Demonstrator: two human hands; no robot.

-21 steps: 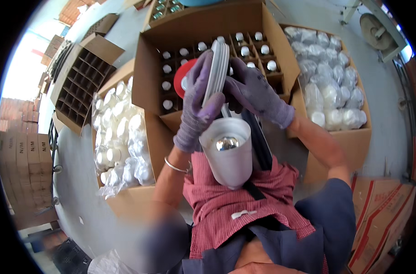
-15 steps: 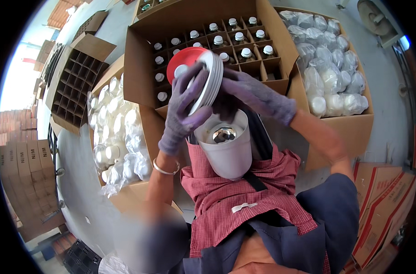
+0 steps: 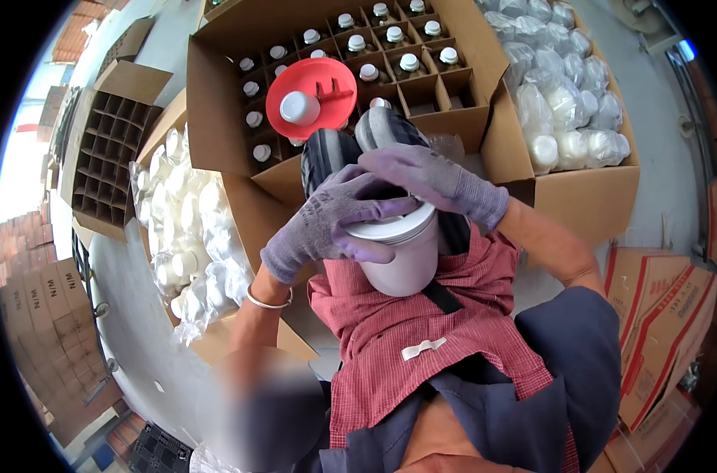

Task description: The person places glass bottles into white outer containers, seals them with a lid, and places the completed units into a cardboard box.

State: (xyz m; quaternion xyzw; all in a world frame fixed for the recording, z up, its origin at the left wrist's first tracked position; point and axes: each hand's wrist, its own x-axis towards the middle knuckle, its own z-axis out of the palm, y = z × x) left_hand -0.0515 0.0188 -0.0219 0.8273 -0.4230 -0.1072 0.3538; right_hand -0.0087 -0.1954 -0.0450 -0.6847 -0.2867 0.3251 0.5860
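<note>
A white tub (image 3: 400, 264) stands between my thighs on the red checked apron, its white ridged lid (image 3: 394, 228) resting across its mouth. My left hand (image 3: 344, 211), in a grey and purple glove, grips the lid's left side with fingers over the top and along the edge. My right hand (image 3: 433, 177), gloved alike, curls over the far side of the lid, its fingertips against the left hand and partly hidden. Beyond the hands, a red round dish (image 3: 335, 93) bearing a small white cap (image 3: 299, 108) lies on the white-capped bottles (image 3: 356, 43) in the divided carton.
The open carton (image 3: 217, 118) stands ahead of my knees. Boxes of bagged white bottles flank me at left (image 3: 189, 229) and right (image 3: 567, 118). A carton with empty dividers (image 3: 110, 154) sits far left; flattened red-striped cartons (image 3: 658, 315) lean at the right.
Both hands have come down toward me with the lid, from above the open tub onto its mouth. The tub's inside, visible before, is now covered. The red dish shows fully.
</note>
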